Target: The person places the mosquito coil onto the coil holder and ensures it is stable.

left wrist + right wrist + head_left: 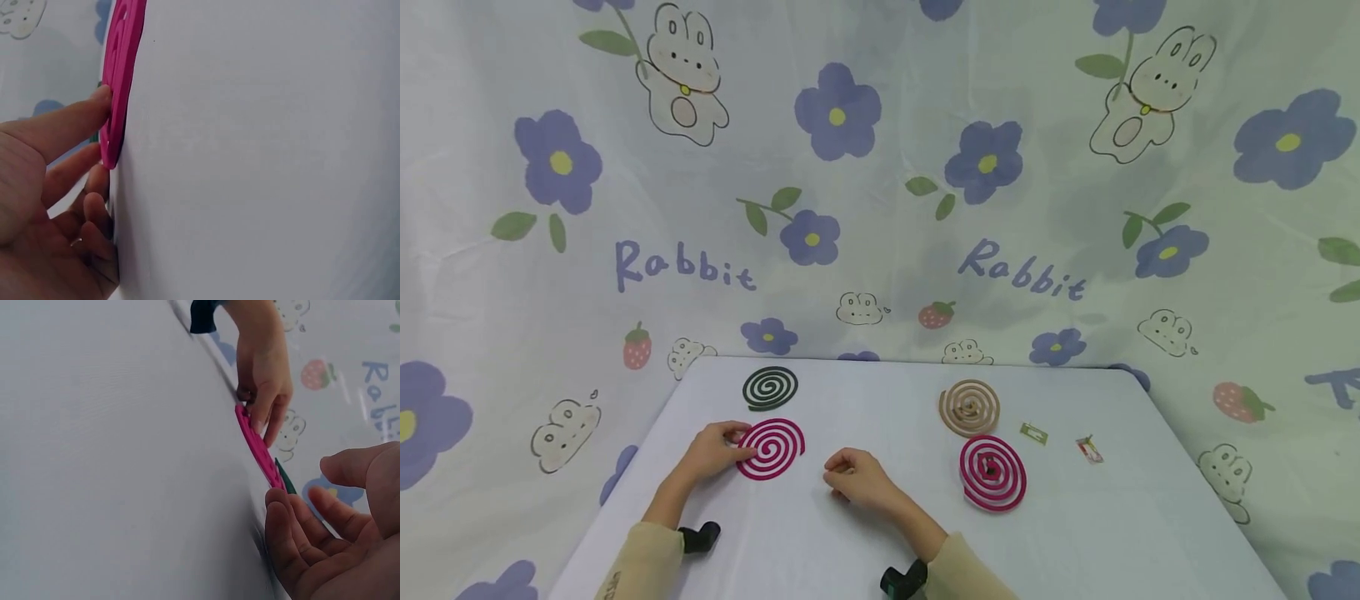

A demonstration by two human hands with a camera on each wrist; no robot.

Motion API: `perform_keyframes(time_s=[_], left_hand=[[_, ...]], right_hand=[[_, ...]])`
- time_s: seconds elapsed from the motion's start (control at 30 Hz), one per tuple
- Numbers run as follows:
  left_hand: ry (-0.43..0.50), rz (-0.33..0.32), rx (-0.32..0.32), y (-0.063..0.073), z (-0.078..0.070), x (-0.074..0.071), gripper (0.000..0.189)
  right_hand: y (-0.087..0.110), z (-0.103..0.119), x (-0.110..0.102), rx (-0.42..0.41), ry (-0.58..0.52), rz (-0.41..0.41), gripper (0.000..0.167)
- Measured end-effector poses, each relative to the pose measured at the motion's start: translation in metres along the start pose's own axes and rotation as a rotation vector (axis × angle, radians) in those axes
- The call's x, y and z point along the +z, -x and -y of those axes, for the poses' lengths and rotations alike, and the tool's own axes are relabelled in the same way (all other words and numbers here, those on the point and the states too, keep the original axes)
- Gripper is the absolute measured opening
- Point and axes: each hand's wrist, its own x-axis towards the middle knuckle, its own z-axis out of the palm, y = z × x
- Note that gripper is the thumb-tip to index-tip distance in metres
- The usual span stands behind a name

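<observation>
On the left half of the table lies a flat pink mosquito coil [771, 449]. My left hand [713, 451] holds its left edge, the thumb on the top face and the index finger at the rim; the left wrist view shows this pink coil [119, 94] nearly edge-on. My right hand [860, 479] is to the right of that coil, apart from it, fingers loosely bent with nothing between them. The right wrist view shows those relaxed fingers [331, 531] in front of the coil. Behind the pink coil lies a dark green mosquito coil [771, 388].
On the right are a tan mosquito coil [969, 407] and, nearer, a second pink coil [992, 472], each with a small piece at its centre. Beyond them lie a small gold-coloured metal piece [1033, 432] and a red-and-silver one [1089, 450] on the white table [1112, 533]. A patterned curtain hangs behind.
</observation>
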Motion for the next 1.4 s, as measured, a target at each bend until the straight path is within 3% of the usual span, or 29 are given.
perform_keyframes(time_s=[0.23, 0.6, 0.97, 1.4], left_hand=[[0.011, 0.002, -0.002, 0.000, 0.001, 0.000, 0.054], [0.024, -0.012, -0.029, -0.002, 0.001, 0.001, 0.054], [0.045, -0.010, -0.019, 0.002, -0.002, 0.001, 0.053], [0.055, -0.022, -0.053, 0.004, -0.003, 0.001, 0.052]], right_hand=[[-0.014, 0.009, 0.014, 0.012, -0.015, -0.031, 0.021], [-0.037, 0.016, 0.034, 0.049, 0.056, -0.083, 0.044], [-0.048, 0.021, 0.049, 0.027, 0.299, -0.125, 0.058], [-0.060, 0.015, 0.056, 0.040, 0.451, -0.196, 0.062]])
